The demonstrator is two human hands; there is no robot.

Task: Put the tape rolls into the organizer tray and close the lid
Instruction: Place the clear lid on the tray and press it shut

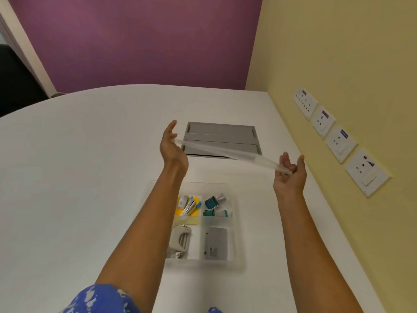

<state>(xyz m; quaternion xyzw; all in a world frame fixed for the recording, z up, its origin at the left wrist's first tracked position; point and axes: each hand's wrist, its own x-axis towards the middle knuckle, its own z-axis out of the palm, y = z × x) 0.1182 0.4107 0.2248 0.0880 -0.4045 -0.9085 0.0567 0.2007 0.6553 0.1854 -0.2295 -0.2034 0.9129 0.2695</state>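
Observation:
A clear plastic lid (228, 152) hangs edge-on in the air above the table, tilted down to the right. My left hand (172, 145) grips its left end and my right hand (291, 171) holds its right end, palms turned up. Below my arms, the clear organizer tray (235, 222) sits uncovered on the white table. Its compartments hold teal and white tape rolls (213, 206), pens on yellow sticky notes (189, 206), a grey stapler (179, 241) and a grey flat box (216, 243). My left forearm covers the tray's left side.
A grey cable hatch (222, 136) is set into the white table (79, 177) behind the lid. A yellow wall with several socket plates (338, 141) runs close along the table's right edge. A purple wall stands at the back.

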